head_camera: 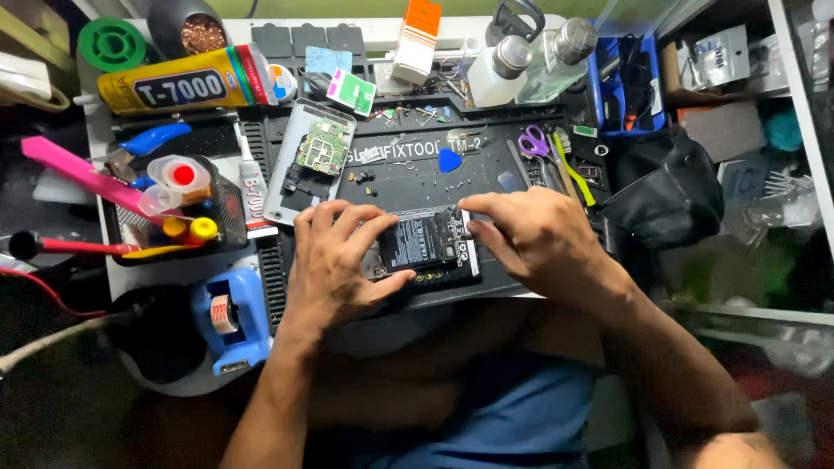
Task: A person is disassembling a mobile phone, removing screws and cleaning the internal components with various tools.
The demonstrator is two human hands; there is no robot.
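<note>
Both hands are on the opened phone: our left hand clamps its side, our right hand pinches at its edge. Just beyond our fingers, the back shell and circuit board lie removed; the battery looks unlifted.

Both forearms reach in; left hand cupped with fingers curled, right hand arched, fingertips pinching down

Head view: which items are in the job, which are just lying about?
In hand: opened black phone with battery, held by left hand and right hand.

Lying about: green circuit board, purple-handled scissors, blue tape dispenser, yellow glue tube.
</note>
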